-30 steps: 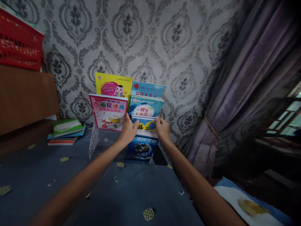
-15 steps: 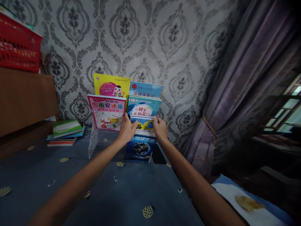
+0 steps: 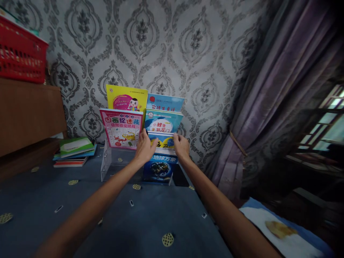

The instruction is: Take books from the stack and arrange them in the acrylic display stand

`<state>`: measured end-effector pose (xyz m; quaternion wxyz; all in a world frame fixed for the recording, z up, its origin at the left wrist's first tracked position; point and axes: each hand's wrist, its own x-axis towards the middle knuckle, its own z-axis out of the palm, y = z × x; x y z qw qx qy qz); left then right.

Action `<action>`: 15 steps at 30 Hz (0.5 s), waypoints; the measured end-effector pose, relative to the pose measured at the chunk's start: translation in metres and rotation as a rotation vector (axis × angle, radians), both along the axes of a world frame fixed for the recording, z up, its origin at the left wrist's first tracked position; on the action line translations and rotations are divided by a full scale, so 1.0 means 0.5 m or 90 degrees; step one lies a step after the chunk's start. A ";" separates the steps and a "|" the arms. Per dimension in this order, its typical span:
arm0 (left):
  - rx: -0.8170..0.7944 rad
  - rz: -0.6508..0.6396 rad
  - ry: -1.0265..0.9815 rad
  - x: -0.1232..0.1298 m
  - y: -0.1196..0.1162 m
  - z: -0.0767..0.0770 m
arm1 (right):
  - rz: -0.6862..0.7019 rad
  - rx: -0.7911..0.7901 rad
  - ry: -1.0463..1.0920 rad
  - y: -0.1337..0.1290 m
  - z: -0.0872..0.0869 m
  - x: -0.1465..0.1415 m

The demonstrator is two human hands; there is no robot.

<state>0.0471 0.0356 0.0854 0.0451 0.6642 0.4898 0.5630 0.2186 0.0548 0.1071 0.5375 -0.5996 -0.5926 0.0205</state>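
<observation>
My left hand and my right hand grip the two side edges of a blue and yellow book, which stands upright in a clear tiered rack. Below it in the rack is a dark blue book with a globe. Behind it rise a teal book and a light blue book. On the rack's left side, a pink picture book leans in front of a yellow book.
At the left, a stack of books lies on the dark patterned cloth, near a wooden cabinet with a red basket. A black flat object lies right of the rack. A purple curtain hangs at the right.
The camera view has shifted slightly. Both hands stay on the side edges of the blue and yellow book.
</observation>
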 end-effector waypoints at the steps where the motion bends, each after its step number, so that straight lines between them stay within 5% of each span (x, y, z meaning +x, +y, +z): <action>1: 0.009 0.002 0.000 0.001 0.000 -0.001 | -0.001 0.000 0.000 0.000 0.000 0.000; 15: 0.017 -0.013 0.002 0.001 0.001 0.000 | 0.009 0.002 0.026 0.010 0.002 0.004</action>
